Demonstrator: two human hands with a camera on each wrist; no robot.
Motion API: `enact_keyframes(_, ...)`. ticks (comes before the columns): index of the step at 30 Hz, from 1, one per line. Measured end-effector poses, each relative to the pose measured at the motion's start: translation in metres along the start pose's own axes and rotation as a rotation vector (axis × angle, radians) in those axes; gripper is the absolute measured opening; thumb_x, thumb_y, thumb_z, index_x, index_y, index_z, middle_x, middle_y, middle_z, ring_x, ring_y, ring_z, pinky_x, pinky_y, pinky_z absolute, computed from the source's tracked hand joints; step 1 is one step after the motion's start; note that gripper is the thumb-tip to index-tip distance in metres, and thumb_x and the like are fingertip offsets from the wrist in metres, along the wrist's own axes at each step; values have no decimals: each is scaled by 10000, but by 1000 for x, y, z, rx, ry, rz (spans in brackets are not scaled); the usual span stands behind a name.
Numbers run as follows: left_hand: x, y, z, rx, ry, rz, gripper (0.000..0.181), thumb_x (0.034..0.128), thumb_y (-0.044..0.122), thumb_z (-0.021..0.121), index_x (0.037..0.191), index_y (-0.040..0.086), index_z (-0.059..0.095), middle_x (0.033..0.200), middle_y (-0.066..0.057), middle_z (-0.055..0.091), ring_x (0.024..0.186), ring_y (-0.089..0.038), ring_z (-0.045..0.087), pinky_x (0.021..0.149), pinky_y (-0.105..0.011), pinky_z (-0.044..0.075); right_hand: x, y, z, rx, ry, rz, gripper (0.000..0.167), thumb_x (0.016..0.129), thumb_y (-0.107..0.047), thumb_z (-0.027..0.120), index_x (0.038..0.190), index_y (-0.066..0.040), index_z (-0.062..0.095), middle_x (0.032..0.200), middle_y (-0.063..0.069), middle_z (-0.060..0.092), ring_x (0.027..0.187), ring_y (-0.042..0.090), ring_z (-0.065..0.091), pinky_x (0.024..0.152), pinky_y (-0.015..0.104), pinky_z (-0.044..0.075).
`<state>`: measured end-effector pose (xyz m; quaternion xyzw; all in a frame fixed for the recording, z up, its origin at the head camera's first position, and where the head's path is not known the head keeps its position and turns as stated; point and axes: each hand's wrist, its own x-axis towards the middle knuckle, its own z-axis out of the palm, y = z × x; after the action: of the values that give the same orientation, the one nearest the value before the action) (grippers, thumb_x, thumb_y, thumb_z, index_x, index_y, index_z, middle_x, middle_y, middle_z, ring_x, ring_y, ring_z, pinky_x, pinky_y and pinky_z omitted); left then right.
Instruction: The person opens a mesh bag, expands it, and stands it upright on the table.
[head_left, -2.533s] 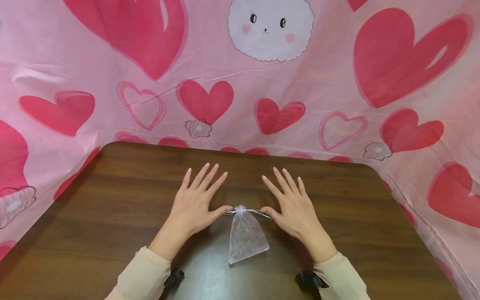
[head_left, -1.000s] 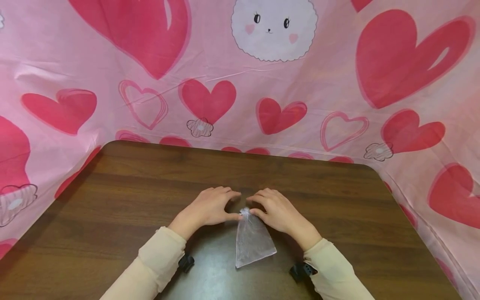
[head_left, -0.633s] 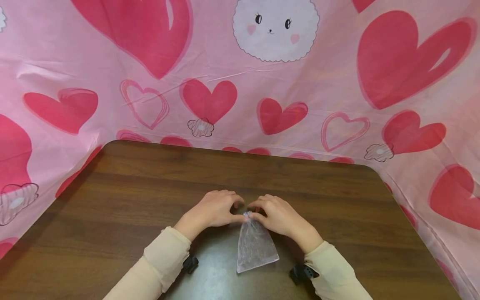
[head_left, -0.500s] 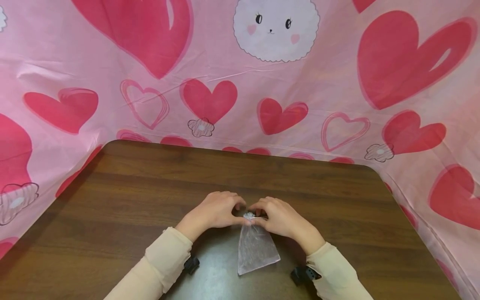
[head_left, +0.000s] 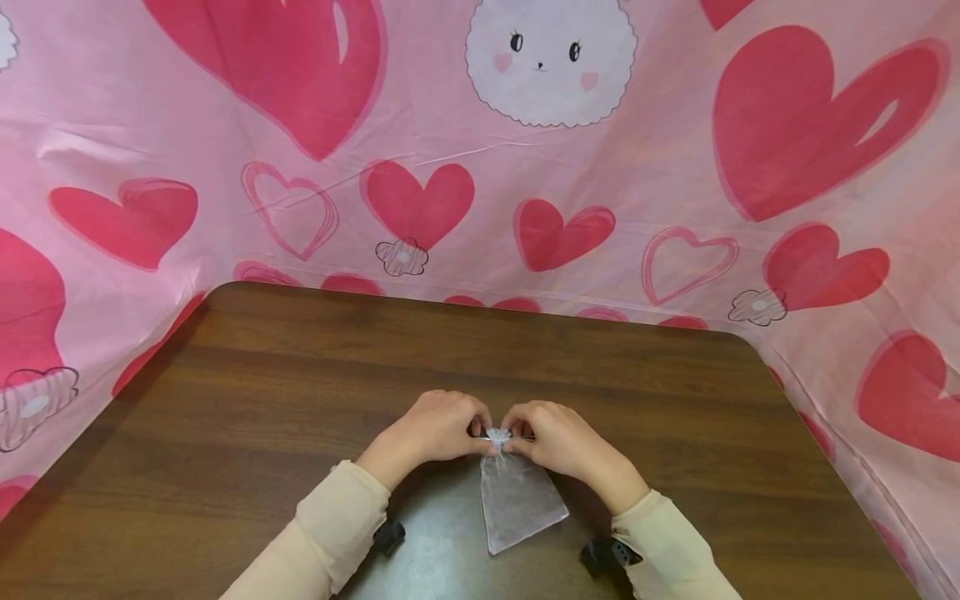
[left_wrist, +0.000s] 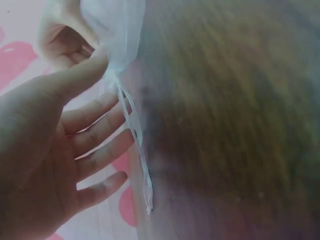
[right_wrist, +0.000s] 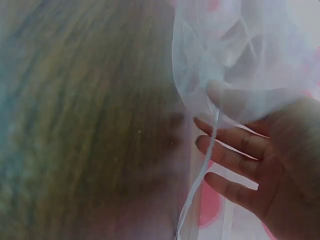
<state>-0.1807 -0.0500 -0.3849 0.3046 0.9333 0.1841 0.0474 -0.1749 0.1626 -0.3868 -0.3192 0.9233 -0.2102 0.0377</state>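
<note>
A sheer whitish organza bag (head_left: 521, 500) lies with its gathered neck away from the person. My left hand (head_left: 442, 427) pinches the left side of the neck with thumb and curled fingers. On the neck's other side, my right hand (head_left: 566, 437) pinches it the same way. In the left wrist view, a looped white drawstring (left_wrist: 135, 125) hangs from the neck past the fingers of my left hand (left_wrist: 65, 130). The right wrist view has another white string (right_wrist: 200, 175) running down beside my right hand (right_wrist: 260, 160), whose thumb is behind the sheer fabric.
The dark wooden table (head_left: 337, 350) has rounded far corners. A pink cloth with red hearts (head_left: 420, 200) hangs behind it and along both sides. Black wrist devices (head_left: 600, 557) sit below both sleeves.
From spread flat at either side of the bag, both hands have come together and taken its neck. The bag has shifted slightly right and toward the person.
</note>
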Motion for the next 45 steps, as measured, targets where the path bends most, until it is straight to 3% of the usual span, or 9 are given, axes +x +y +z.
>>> enact_keyframes(10, -5, -3, -3, -117, 63, -49, 159, 902, 424, 709, 912, 267, 735, 756, 191, 631, 686, -13, 558, 677, -327, 446, -8, -6, -4, 3, 171, -53, 160, 826, -204, 820, 931, -209, 700, 810, -137, 623, 741, 27, 571, 653, 255, 485)
enact_keyframes(18, -13, 6, -7, -191, 233, -25, 92, 897, 395, 724, 885, 305, 721, 763, 214, 633, 707, 24, 580, 712, -343, 462, -14, -12, -7, 62, 362, -141, 205, 789, -123, 845, 918, -194, 702, 831, -116, 650, 739, 39, 583, 641, 265, 497)
enact_keyframes(25, -24, 10, -12, -161, 362, -32, 117, 862, 397, 761, 807, 322, 690, 742, 220, 608, 658, 15, 542, 656, -317, 441, -19, -17, -14, 115, 485, -138, 233, 794, -110, 833, 1000, -159, 735, 872, -101, 685, 760, 49, 592, 603, 325, 494)
enact_keyframes(31, -27, 11, -14, -169, 474, 21, 109, 825, 358, 801, 814, 301, 709, 756, 196, 635, 648, -17, 542, 601, -256, 414, -20, -20, -16, 147, 515, -89, 192, 803, -111, 824, 977, -144, 749, 888, -83, 709, 807, 62, 641, 686, 373, 540)
enact_keyframes(37, -25, 11, -14, -185, 593, 98, 110, 796, 301, 833, 828, 262, 735, 755, 154, 648, 658, 0, 531, 567, -233, 404, -19, -21, -15, 229, 553, -116, 154, 799, -88, 820, 928, -144, 755, 876, -93, 715, 825, 79, 665, 725, 424, 550)
enact_keyframes(45, -23, 12, -14, -221, 646, 159, 139, 756, 292, 868, 814, 257, 746, 744, 133, 656, 667, -89, 612, 557, -239, 411, -17, -21, -13, 366, 539, -130, 120, 843, -56, 776, 932, -132, 748, 883, -66, 725, 813, 100, 662, 728, 401, 540)
